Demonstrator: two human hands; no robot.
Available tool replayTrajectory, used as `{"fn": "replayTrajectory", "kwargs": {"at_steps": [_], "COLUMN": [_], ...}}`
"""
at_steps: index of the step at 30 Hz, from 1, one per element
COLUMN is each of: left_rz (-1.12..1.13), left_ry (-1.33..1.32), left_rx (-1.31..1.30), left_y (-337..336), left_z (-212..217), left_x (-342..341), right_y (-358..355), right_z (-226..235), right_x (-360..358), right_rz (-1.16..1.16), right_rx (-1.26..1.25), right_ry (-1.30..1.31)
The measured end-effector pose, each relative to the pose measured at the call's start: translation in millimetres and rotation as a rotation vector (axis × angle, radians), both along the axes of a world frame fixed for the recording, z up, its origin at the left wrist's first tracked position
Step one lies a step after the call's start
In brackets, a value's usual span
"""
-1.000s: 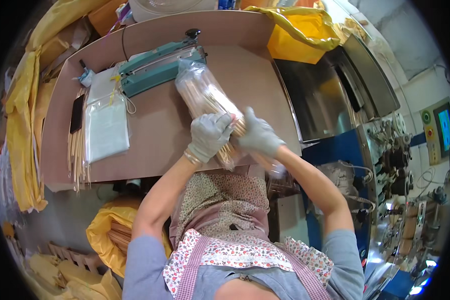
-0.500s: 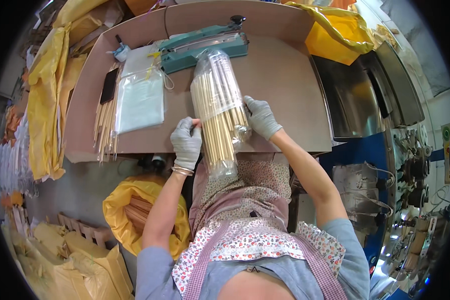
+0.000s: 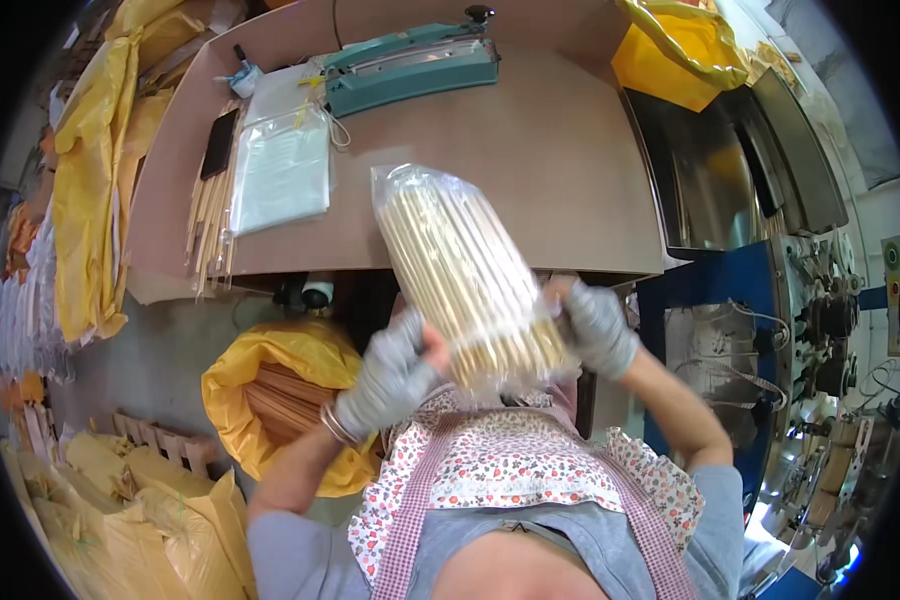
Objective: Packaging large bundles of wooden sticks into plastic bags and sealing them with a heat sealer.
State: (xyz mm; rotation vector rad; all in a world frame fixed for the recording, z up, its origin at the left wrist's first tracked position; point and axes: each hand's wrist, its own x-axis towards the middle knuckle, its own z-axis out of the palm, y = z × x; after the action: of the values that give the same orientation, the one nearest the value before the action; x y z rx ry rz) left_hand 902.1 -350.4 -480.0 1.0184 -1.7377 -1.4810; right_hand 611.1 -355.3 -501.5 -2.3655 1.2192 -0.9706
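Lifted since the earlier pictures, the clear bag of pale wooden sticks (image 3: 465,275) no longer lies along the desk but is raised toward the camera, its lower end drawn back over the near edge of the desk (image 3: 530,150) and its closed top tilted up and to the left above the desk's middle. From the head view, the left hand (image 3: 390,375) in a grey knit glove cups the bag's lower left side, fingers curled under and against the plastic, thumb on the near side; the right hand (image 3: 595,325), gloved the same, is closed round the lower right side, fingers wrapped onto the bag. Both hands have hold of the bag between them, just above the flowered apron (image 3: 510,470). On the desk's far edge, near the middle, a teal heat sealer (image 3: 410,68) lies lengthwise. Toward the far left corner a stack of flat clear bags (image 3: 282,165) rests, with loose sticks (image 3: 210,215) lying just beside it along the left edge and a dark phone (image 3: 218,143) on them. Beyond the far right corner stands a yellow bin (image 3: 675,55). Below the desk's near left edge, on the floor, an open yellow sack (image 3: 270,400) holds more sticks.
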Motion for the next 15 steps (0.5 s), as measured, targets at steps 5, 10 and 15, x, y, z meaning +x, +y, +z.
{"fn": "replayTrajectory", "kwargs": {"at_steps": [5, 10, 15], "left_rz": [0.437, 0.432, 0.284], "left_ry": [-0.399, -0.680, -0.229], "left_rx": [-0.836, -1.041, -0.505], "left_y": [-103, -171, -164], "left_z": [131, 205, 257], "left_x": [-11, 11, 5], "right_y": [-91, -148, -184], "right_z": [149, 261, 262], "right_x": [15, 20, -28], "right_rz": [-0.024, 0.260, 0.207], "right_rx": [-0.636, -0.487, -0.396], "right_ry": [0.244, 0.228, 0.364]}}
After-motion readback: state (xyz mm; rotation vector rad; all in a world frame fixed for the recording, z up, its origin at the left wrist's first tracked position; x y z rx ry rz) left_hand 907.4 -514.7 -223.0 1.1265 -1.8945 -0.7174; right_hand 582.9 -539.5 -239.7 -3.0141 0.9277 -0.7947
